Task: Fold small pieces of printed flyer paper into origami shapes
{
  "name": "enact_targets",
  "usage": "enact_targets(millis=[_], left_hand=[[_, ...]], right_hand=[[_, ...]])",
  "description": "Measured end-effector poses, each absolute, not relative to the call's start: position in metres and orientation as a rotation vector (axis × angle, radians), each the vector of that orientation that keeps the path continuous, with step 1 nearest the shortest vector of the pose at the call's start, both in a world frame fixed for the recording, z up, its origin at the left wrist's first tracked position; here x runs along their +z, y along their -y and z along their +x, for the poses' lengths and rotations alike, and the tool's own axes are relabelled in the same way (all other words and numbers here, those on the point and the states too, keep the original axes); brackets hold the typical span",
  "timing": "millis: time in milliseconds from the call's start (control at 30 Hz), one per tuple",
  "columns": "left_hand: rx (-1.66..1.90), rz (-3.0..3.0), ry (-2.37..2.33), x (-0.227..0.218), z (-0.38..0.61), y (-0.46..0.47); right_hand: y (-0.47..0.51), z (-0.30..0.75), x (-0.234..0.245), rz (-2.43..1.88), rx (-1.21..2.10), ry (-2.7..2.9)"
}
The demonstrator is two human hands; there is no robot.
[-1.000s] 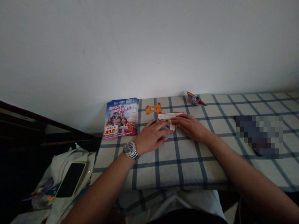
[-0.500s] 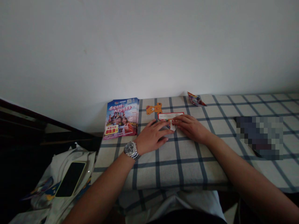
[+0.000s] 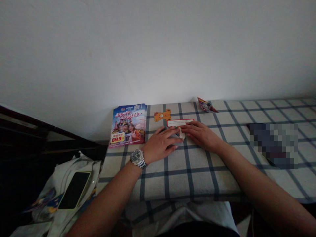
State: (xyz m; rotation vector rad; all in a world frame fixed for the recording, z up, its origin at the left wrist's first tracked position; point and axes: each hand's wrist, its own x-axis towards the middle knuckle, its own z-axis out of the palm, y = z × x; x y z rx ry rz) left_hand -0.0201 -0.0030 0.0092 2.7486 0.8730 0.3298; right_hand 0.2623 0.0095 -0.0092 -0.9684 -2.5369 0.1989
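Observation:
Both my hands rest on a small folded piece of printed paper [image 3: 179, 123] with a red border, lying on a checked tablecloth [image 3: 192, 164]. My left hand [image 3: 160, 143], with a metal watch on its wrist, lies flat with fingers stretched over the paper's left part. My right hand [image 3: 201, 134] lies flat too, its fingertips pressing the paper's right part. Most of the paper is hidden under the fingers.
A stack of colourful flyers [image 3: 127, 125] lies at the table's left end by the wall. An orange bear-shaped cutout [image 3: 162, 115] sits behind the paper. A folded paper shape [image 3: 206, 105] lies further right. A phone [image 3: 74, 190] rests on a bag at lower left.

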Motion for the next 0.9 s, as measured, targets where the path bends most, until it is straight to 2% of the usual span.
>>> enact_targets(millis=[900], left_hand=[[0.355,2.643,-0.929,0.007,-0.020,0.000]], right_hand=[[-0.005,0.249,-0.011,-1.006,0.189,2.393]])
